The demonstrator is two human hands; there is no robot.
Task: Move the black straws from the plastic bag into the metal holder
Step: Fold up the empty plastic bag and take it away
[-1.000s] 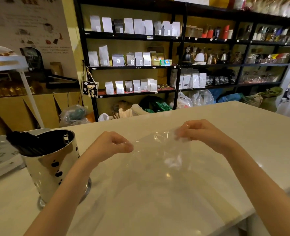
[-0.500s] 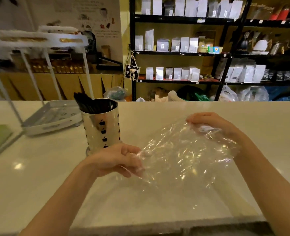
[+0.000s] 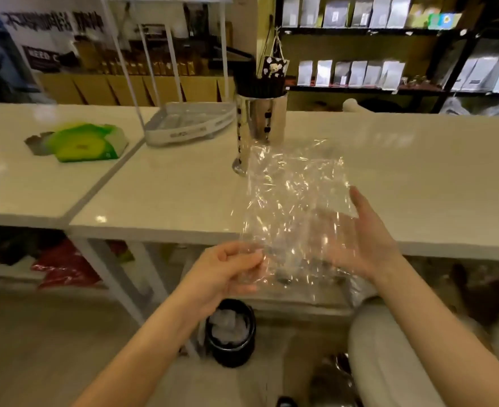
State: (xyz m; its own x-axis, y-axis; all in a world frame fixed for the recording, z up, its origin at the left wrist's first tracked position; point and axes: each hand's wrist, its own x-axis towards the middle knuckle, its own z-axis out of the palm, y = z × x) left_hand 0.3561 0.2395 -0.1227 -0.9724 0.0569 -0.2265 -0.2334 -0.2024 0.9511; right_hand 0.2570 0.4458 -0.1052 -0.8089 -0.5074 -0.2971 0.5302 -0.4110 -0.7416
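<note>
The left hand (image 3: 227, 270) pinches the clear crinkled plastic bag (image 3: 295, 207); the right hand (image 3: 362, 242) lies flat and spread behind it. Black straws (image 3: 260, 83) stand in the shiny perforated metal holder (image 3: 261, 124).

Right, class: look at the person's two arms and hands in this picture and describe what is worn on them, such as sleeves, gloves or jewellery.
Both forearms are bare as far as the picture shows: no sleeves or cuffs are in view. The left hand and the right hand wear no gloves. No watch, bracelet or ring can be seen on either, though the picture is somewhat blurred and part of the right hand lies behind crinkled plastic.
</note>
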